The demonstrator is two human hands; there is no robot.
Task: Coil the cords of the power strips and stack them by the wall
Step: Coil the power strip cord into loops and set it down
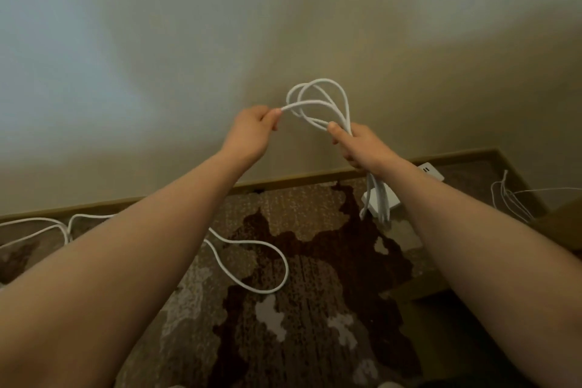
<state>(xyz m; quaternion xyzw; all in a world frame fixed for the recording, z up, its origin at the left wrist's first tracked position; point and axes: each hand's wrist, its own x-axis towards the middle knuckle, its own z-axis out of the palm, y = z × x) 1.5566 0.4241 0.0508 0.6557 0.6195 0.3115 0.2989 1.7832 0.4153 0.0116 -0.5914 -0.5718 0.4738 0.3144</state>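
Right hand [362, 148] grips the coiled cord [318, 104]; left hand [252, 131] pinches 1 strand taut, feeding the next loop.

White cord [318, 101]: several loops bunched, held up in front of wall; loop tops fan out above, lower ends hang down toward carpet. Power strip [378, 201]: white, flat on carpet at the far edge by the wall, partly hidden behind hanging loops. 2nd white strip [431, 171] just behind it, against baseboard. Loose cord [252, 249] snakes over carpet from left edge to centre, one big open loop. Thin white cords [511, 198] tangled near far right corner.
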